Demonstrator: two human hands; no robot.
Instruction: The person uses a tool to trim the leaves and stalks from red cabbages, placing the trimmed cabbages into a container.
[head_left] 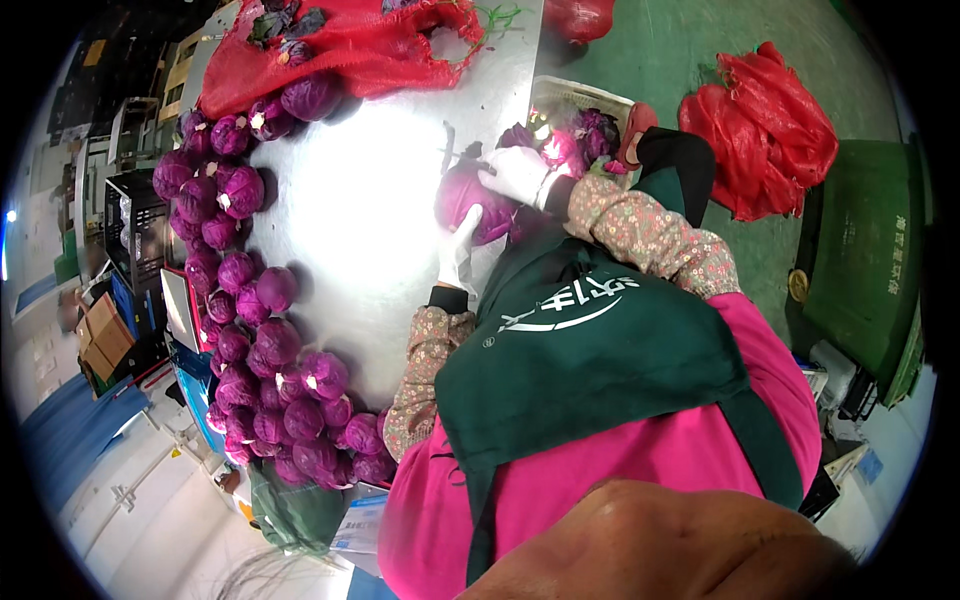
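A large red cabbage [466, 200] is held between my two white-gloved hands at the near right edge of a shiny metal table [400, 330]. My left hand [458, 252] grips its lower left side, with the thumb laid up against it. Over its upper right side, my right hand [516, 176] bends its fingers onto the leaves. A narrow grey shape [448, 142], too washed out by glare to name, lies just beyond the cabbage. To the right of my right hand stands a pale crate [580, 92] with loose purple leaves [597, 133] inside.
Many trimmed red cabbages [278, 342] are heaped along the table's left side. A red mesh sack [370, 55] covers its far end. On the green floor at right are another red mesh sack [758, 135] and a green bin [862, 255]. A black crate [137, 225] stands left.
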